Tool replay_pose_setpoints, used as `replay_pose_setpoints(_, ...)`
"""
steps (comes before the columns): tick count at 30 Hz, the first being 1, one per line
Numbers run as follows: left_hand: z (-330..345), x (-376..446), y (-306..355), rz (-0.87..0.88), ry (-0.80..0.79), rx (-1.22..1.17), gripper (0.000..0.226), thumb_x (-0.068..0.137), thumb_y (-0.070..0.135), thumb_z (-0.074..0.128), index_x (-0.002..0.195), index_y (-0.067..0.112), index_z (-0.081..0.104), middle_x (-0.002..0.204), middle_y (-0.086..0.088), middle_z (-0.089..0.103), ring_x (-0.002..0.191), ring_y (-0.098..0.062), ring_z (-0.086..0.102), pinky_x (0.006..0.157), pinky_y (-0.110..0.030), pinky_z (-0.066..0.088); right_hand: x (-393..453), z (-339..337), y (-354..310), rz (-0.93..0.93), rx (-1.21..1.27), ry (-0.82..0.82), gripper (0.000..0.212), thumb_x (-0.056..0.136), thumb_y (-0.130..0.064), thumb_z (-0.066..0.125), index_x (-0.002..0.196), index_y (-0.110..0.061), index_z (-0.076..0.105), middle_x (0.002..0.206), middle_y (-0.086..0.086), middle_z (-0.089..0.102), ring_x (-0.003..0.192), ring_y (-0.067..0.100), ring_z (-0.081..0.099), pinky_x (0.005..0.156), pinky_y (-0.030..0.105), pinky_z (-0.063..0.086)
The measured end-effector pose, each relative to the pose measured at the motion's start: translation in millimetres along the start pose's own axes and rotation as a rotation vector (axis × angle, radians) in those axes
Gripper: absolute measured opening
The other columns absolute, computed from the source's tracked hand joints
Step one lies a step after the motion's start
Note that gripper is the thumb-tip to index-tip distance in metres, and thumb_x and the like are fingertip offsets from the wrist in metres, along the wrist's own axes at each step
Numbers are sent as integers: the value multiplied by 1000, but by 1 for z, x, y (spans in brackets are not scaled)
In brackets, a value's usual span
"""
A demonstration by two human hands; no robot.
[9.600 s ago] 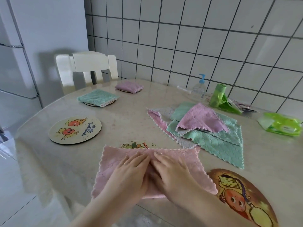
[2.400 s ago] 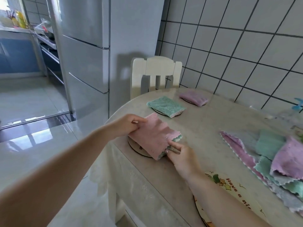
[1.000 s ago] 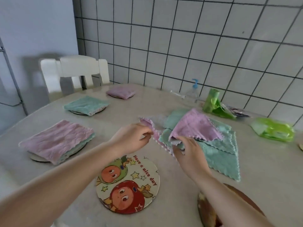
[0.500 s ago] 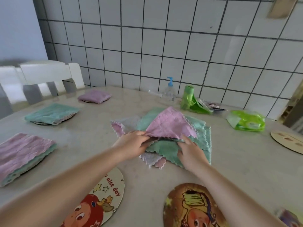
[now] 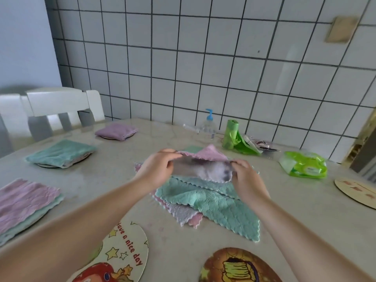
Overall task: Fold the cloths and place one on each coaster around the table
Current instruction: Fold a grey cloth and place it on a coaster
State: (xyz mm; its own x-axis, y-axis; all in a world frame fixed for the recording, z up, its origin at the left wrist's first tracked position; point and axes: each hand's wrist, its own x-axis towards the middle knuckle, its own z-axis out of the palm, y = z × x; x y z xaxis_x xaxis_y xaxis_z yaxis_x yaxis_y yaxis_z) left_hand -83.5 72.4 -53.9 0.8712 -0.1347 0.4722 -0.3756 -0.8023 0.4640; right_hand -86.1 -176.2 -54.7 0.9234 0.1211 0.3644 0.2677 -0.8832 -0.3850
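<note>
Both hands pinch pink cloth (image 5: 205, 159) by its near edge: left hand (image 5: 156, 169) at left corner, right hand (image 5: 245, 177) at right. Cloth lifted above cloth pile (image 5: 205, 198) mid-table; bare coasters (image 5: 126, 253) near edge.

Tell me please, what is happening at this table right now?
A person is lifting a cloth off the loose pile, with the left hand and right hand each pinching one end. Three coasters at the left already carry folded cloths: purple, green and pink. The near coasters are bare.
</note>
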Motion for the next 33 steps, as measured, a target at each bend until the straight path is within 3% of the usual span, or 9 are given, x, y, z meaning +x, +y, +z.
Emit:
replay_pose_setpoints(3, -26, 10, 1, 38, 63, 39, 39, 88, -3, 46, 117, 15, 64, 127, 1, 59, 115, -13, 53, 95, -17, 32, 6, -26, -8, -30, 16, 72, 36, 96, -14, 38, 130, -13, 50, 137, 1, 44, 107, 14, 53, 95, 33, 46)
replay_pose_setpoints(10, -110, 22, 24, 148, 239, 76, 28, 86, 5, 57, 107, 19, 68, 109, 3, 67, 99, -16, 61, 85, -30, 46, 9, -104, -40, -262, -61, 274, 32, 90, -10, 48, 121, -14, 58, 123, -3, 50, 111, 16, 49, 89, 30, 41)
replay_pose_setpoints(16, -173, 21, 45, 174, 328, -72, 20, 81, 13, 67, 87, 32, 63, 89, 16, 63, 81, 1, 58, 74, -17, 44, 8, -159, -83, -336, -2, 449, 15, 89, -13, 54, 104, -18, 57, 98, -9, 51, 90, 13, 51, 73, 27, 36)
replay_pose_setpoints(20, -199, 9, 44, 129, 347, -206, 24, 78, 12, 71, 94, 22, 56, 90, 8, 63, 81, -12, 60, 74, -29, 47, 11, -170, -94, -296, -66, 416, 12, 89, -25, 54, 96, -20, 62, 90, -6, 55, 82, 16, 54, 66, 31, 42)
replay_pose_setpoints(23, -200, 0, 31, 41, 295, -194, 25, 78, 14, 72, 96, 26, 60, 88, 16, 62, 80, 2, 57, 69, -12, 44, 11, -161, -95, -235, -171, 346, 18, 88, -35, 55, 77, -22, 61, 81, -2, 52, 76, 20, 51, 53, 27, 33)
replay_pose_setpoints(26, -185, -8, 10, -100, 264, -258, 6, 81, 22, 69, 80, 24, 63, 70, 0, 63, 62, -15, 55, 67, -28, 46, 14, -142, -94, -153, -295, 232, 17, 87, -39, 56, 82, -25, 65, 89, 0, 59, 87, 22, 54, 65, 28, 40)
replay_pose_setpoints(28, -173, -17, 0, -192, 231, -298, 7, 86, 26, 63, 81, 22, 64, 73, -18, 66, 63, -29, 59, 67, -41, 52, 15, -129, -95, -75, -315, 124, 17, 86, -37, 57, 88, -23, 68, 91, -1, 64, 91, 22, 57, 77, 32, 47)
replay_pose_setpoints(31, -168, -23, -4, -235, 305, -436, 12, 90, 23, 57, 81, 28, 62, 84, -23, 65, 74, -34, 62, 75, -57, 52, 15, -119, -101, -9, -36, 175, 15, 87, -34, 56, 83, -21, 61, 78, -2, 63, 75, 21, 59, 67, 32, 48)
replay_pose_setpoints(33, -176, -23, -3, -242, 419, -588, 13, 90, 19, 57, 80, 26, 61, 80, -10, 62, 81, -25, 58, 85, -58, 50, 15, -123, -106, -17, 222, 237, 20, 87, -36, 55, 81, -18, 59, 67, -1, 59, 58, 18, 52, 55, 31, 41)
